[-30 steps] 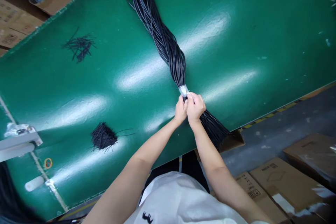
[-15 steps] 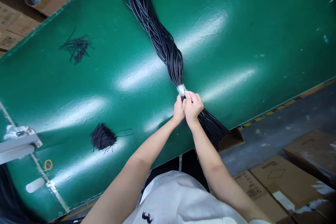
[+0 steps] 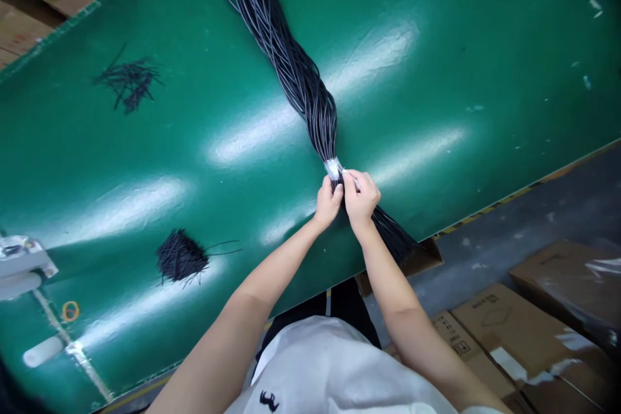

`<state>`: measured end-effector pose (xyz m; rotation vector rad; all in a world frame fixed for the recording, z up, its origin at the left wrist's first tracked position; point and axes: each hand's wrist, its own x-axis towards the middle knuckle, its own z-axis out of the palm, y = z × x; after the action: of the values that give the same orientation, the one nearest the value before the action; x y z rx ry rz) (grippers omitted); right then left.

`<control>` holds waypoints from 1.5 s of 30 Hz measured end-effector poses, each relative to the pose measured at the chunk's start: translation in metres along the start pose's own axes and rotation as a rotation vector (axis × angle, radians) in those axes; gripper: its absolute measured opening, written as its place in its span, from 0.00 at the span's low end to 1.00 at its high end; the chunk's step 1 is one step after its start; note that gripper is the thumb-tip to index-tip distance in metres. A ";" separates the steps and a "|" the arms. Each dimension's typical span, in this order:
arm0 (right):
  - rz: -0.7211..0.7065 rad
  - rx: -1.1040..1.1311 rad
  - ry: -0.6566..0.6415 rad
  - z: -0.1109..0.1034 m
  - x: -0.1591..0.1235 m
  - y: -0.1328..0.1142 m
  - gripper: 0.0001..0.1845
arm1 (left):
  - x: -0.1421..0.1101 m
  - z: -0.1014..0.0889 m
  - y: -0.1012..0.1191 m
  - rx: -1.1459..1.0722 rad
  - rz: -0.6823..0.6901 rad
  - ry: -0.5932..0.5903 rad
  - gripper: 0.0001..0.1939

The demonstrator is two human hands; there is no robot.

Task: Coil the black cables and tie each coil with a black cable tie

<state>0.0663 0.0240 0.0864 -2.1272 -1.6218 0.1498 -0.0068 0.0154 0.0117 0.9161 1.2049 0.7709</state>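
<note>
A thick bundle of black cables (image 3: 295, 68) runs from the top of the head view down across the green table and over its near edge. Clear plastic wrap (image 3: 332, 169) circles the bundle where it narrows. Just below this wrap, my left hand (image 3: 328, 203) is closed round the cables. Close beside it on the right, my right hand (image 3: 361, 199) pinches a twisted whitish tail of the wrap between thumb and fingers. Part of the bundle is hidden behind my hands, and its loose ends (image 3: 395, 236) come out to the lower right.
Two piles of short black pieces lie on the green table (image 3: 233, 207): a dense pile (image 3: 182, 257) and a looser one (image 3: 129, 83). A yellow-orange ring (image 3: 70, 311) and a white roller (image 3: 43, 352) are at lower left. Cardboard boxes (image 3: 514, 330) stand on the floor at right.
My right hand has shifted slightly right, drawing the wrap's tail away from the bundle and widening the gap to my left hand. The view has shifted a little, too.
</note>
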 end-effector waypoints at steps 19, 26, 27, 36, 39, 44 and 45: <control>-0.097 -0.155 -0.054 0.008 -0.010 0.019 0.18 | 0.036 -0.041 -0.021 0.121 0.183 -0.314 0.41; -0.089 -0.183 -0.068 0.007 -0.012 0.016 0.18 | 0.034 -0.037 -0.021 0.110 0.206 -0.297 0.40; -0.098 -0.187 -0.055 0.007 -0.013 0.016 0.18 | 0.034 -0.037 -0.022 0.107 0.214 -0.298 0.40; -0.107 -0.233 -0.018 0.011 -0.013 0.014 0.18 | 0.035 -0.034 -0.028 0.079 0.273 -0.291 0.39; -0.104 -0.238 -0.010 0.012 -0.012 0.013 0.18 | 0.035 -0.033 -0.028 0.064 0.277 -0.282 0.39; -0.112 -0.235 0.018 0.011 -0.011 0.010 0.17 | 0.035 -0.032 -0.028 0.040 0.277 -0.281 0.39; -0.111 -0.236 0.020 0.011 -0.011 0.009 0.17 | 0.035 -0.033 -0.028 0.039 0.278 -0.280 0.38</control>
<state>0.0669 0.0149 0.0708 -2.1929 -1.8185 -0.1031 -0.0311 0.0398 -0.0315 1.1974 0.8596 0.8093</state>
